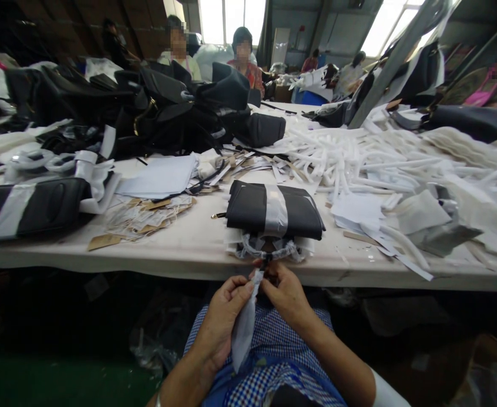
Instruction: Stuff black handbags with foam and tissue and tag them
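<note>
As left hand pinches limp white wrap, tapering downward, grip of right hand unclear

Dark bags lie heaped beyond some pale sheets, a bright window behind them.

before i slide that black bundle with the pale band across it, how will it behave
The black bundle should move mostly as one piece, since the pale band crosses its middle. It looks unlikely to roll, being broad and fairly flat-topped. The white-wrapped loop at its near side may flop or snag, as it sticks out.
</note>
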Motion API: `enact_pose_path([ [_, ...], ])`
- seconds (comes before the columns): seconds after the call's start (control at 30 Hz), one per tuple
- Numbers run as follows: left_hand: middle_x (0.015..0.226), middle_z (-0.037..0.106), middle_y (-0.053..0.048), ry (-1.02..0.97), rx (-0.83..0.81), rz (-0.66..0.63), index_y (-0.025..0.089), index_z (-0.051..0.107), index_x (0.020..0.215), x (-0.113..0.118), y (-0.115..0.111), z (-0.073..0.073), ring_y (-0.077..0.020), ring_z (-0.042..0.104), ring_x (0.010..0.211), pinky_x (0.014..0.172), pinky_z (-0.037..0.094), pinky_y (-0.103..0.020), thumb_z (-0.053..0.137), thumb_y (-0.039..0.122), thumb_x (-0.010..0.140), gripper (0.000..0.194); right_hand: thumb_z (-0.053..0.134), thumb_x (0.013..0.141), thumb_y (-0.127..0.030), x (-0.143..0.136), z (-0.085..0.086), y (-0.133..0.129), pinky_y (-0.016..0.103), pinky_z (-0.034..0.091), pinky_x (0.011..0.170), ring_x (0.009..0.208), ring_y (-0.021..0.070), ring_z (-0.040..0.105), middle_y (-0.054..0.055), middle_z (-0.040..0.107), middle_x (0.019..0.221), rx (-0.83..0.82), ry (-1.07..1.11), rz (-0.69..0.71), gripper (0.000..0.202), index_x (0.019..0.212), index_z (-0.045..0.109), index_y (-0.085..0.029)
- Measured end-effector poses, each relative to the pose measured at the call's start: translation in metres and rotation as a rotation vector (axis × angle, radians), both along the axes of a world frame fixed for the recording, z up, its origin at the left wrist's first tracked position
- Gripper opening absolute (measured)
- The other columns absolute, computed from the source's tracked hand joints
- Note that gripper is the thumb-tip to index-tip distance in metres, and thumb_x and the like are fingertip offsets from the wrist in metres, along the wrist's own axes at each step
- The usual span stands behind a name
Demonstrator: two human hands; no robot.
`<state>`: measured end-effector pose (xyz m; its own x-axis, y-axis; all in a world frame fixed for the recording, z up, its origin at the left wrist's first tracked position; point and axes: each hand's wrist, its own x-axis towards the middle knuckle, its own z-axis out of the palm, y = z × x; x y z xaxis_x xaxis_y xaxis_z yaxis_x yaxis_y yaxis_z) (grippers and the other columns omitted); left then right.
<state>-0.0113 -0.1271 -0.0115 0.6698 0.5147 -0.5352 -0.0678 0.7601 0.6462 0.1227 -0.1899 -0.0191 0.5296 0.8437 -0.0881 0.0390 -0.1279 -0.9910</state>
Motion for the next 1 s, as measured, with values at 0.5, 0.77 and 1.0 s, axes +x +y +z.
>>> enact_pose_path([
  [0.5,0.092,0.071,-0.005,-0.034,0.220,0.051,0.017,0.064,0.096,-0.001,-0.007,-0.003,-0.0147,0.065,0.086,0.080,0.048,-0.024,0.077,0.037,0.079,0.029,0.072,0.086,-0.034,-0.014,0.026,-0.019,0.039,0.042,0.103,0.114,0.0236,0.062,0.007,0.071,0.111,0.146,0.656,0.107,0.047,0.128,0.055,-0.023],
  [0.77,0.096,0.072,-0.006,-0.019,0.333,0.120,0.018,0.064,0.091,-0.002,-0.009,-0.006,-0.0183,0.067,0.092,0.087,0.048,-0.027,0.077,0.038,0.078,0.028,0.086,0.072,-0.031,-0.029,0.024,-0.002,0.031,0.048,0.094,0.103,0.0197,0.066,0.001,0.072,0.096,0.118,0.583,-0.035,0.052,0.117,0.060,-0.023],
  [1.0,0.085,0.070,-0.003,0.069,0.393,0.135,0.018,0.062,0.088,-0.004,-0.007,-0.012,-0.0150,0.065,0.080,0.072,0.048,-0.021,0.078,0.040,0.076,0.030,0.078,0.080,-0.038,-0.014,0.019,-0.015,0.034,0.051,0.093,0.094,0.0205,0.070,0.008,0.076,0.100,0.069,0.474,-0.026,0.047,0.119,0.063,-0.018],
])
